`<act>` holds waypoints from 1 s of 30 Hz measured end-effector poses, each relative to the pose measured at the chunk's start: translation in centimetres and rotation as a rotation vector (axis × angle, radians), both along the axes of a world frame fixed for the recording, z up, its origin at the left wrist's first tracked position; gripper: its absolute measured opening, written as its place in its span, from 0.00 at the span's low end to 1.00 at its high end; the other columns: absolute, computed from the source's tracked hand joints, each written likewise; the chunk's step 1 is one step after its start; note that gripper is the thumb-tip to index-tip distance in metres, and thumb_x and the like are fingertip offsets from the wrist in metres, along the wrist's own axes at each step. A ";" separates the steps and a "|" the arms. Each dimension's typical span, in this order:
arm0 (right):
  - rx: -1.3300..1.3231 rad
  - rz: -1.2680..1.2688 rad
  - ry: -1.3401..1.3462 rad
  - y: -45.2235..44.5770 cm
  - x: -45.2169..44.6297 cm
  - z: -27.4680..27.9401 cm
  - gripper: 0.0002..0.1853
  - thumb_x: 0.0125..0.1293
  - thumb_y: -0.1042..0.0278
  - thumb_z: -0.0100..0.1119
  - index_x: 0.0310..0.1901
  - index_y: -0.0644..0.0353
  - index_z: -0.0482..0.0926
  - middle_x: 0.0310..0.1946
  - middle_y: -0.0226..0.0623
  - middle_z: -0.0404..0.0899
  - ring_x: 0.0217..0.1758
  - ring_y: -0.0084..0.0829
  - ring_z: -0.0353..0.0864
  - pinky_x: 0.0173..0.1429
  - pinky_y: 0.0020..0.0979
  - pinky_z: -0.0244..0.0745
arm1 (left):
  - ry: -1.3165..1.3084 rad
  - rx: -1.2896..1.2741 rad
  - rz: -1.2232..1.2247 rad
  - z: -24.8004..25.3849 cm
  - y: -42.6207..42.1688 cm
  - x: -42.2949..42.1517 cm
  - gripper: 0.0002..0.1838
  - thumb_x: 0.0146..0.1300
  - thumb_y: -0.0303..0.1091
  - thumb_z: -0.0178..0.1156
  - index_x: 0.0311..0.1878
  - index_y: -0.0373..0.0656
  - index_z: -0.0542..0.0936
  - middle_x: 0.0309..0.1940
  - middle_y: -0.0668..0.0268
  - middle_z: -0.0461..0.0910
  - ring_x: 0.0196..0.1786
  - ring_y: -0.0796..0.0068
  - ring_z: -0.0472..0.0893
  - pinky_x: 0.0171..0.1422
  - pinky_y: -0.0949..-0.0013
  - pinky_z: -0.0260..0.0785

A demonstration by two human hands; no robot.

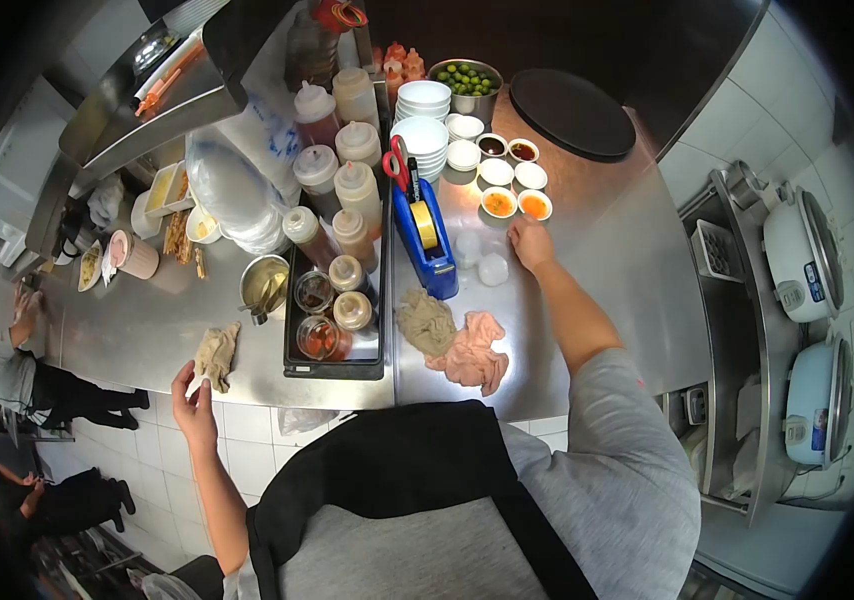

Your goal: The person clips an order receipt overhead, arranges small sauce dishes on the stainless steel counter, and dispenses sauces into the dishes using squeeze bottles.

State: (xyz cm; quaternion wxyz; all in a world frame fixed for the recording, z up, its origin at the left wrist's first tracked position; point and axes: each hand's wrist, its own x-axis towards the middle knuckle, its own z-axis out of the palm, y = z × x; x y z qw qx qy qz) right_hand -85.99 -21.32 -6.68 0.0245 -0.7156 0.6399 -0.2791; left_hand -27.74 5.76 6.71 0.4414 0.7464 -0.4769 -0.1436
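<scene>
My right hand [530, 243] is at the near edge of a small white cup of orange sauce [535, 205], its fingers closed together. Whether they grip the cup's rim or something small is hidden. To its left sits a second cup of orange sauce [498, 203]. Two clear plastic lids [492, 269] lie on the steel counter near my wrist. At the counter's front edge, my left hand [195, 405] has its thumb and fingers apart, just beside a crumpled beige cloth [217, 357]. No object shows in that hand.
A blue tape dispenser [427, 245] stands mid-counter, behind a pink cloth [477, 352] and a grey-brown cloth [427, 320]. Squeeze bottles [355, 190] fill a black tray [335, 368]. White bowls [421, 140], limes [465, 80] and a round black tray [572, 113] stand farther back. Other people [67, 385] are at left.
</scene>
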 end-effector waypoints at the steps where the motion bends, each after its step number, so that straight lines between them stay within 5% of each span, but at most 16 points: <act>1: 0.013 0.048 0.010 0.0 0.0 0.0 0.04 0.57 0.68 0.63 0.34 0.56 0.80 0.35 0.39 0.79 0.40 0.43 0.80 0.44 0.41 0.75 | 0.014 0.007 0.020 -1.1 -0.5 0.5 0.21 0.61 0.23 0.58 0.59 0.42 0.75 0.56 0.63 0.75 0.59 0.69 0.73 0.56 0.65 0.68; 6: 0.183 0.211 -0.027 0.8 0.1 2.7 0.06 0.61 0.63 0.58 0.36 0.52 0.79 0.39 0.36 0.78 0.45 0.41 0.78 0.46 0.41 0.75 | 0.149 0.048 0.033 -5.5 -1.3 1.9 0.19 0.64 0.25 0.58 0.59 0.42 0.74 0.54 0.63 0.76 0.57 0.71 0.73 0.55 0.68 0.70; 12: 0.052 0.305 0.185 0.8 0.9 2.9 0.05 0.59 0.66 0.57 0.31 0.57 0.77 0.36 0.40 0.78 0.41 0.42 0.78 0.43 0.42 0.74 | 0.038 0.028 0.105 -9.1 -2.8 3.1 0.19 0.62 0.28 0.60 0.57 0.40 0.74 0.53 0.61 0.72 0.57 0.67 0.72 0.55 0.63 0.70; 15: -0.090 0.248 0.194 -0.8 0.4 2.7 0.06 0.58 0.68 0.56 0.28 0.60 0.76 0.33 0.44 0.78 0.36 0.45 0.78 0.41 0.43 0.74 | -0.340 0.085 0.251 -9.4 -4.8 2.8 0.20 0.60 0.31 0.63 0.55 0.40 0.73 0.54 0.58 0.71 0.58 0.59 0.71 0.60 0.57 0.66; 16: -0.103 0.132 0.108 -1.6 0.0 3.4 0.04 0.58 0.69 0.57 0.28 0.59 0.76 0.33 0.43 0.79 0.36 0.45 0.79 0.40 0.43 0.74 | -0.278 0.104 0.263 -9.7 -5.5 3.1 0.23 0.58 0.36 0.65 0.56 0.43 0.71 0.56 0.56 0.71 0.61 0.54 0.68 0.63 0.52 0.61; 20: -0.042 -0.143 -0.031 -4.1 -3.0 4.9 0.01 0.55 0.73 0.58 0.30 0.58 0.79 0.30 0.43 0.81 0.34 0.45 0.81 0.40 0.41 0.75 | -0.498 0.225 0.420 -11.1 -7.1 1.6 0.29 0.59 0.44 0.61 0.62 0.51 0.66 0.60 0.62 0.69 0.65 0.58 0.66 0.66 0.48 0.54; 30: 0.114 -0.175 0.037 -6.0 -5.8 5.2 0.05 0.53 0.72 0.60 0.31 0.57 0.84 0.31 0.44 0.83 0.35 0.41 0.83 0.42 0.38 0.77 | -0.528 0.243 0.434 -10.9 -7.2 0.9 0.28 0.61 0.47 0.59 0.63 0.51 0.66 0.61 0.63 0.69 0.65 0.59 0.66 0.67 0.48 0.52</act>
